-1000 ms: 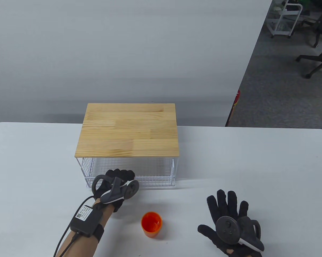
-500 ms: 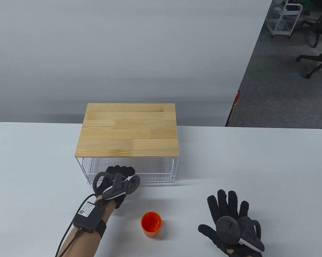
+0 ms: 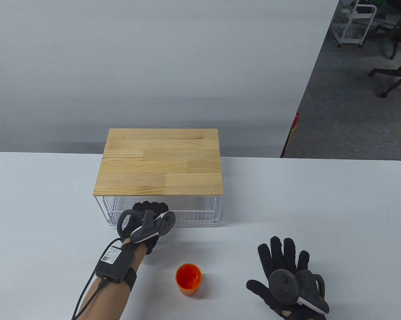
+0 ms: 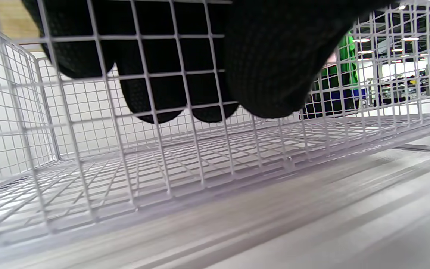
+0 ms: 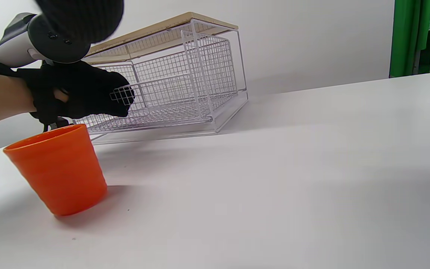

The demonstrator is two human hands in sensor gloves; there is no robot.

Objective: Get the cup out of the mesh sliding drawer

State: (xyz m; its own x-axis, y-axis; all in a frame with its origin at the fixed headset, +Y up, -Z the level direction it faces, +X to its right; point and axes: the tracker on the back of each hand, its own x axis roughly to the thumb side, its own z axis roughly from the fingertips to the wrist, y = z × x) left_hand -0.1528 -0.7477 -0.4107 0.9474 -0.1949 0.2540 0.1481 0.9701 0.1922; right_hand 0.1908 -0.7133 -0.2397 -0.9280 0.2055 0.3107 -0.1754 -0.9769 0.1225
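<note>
Fingers (image 4: 155,93) of left hand (image 3: 146,224) hook over mesh drawer (image 3: 194,213) front (wrist view only); cup (image 3: 188,279) outside; right hand (image 3: 288,281) flat, spread.

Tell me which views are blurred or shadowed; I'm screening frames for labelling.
Table view: sharp, evenly lit, soft shadow beside the orange cup. Left wrist view: the mesh drawer is fairly sharp, the near table streaked with blur, the left hand's fingers dark and close. Right wrist view: crisp, cup shadow soft.
</note>
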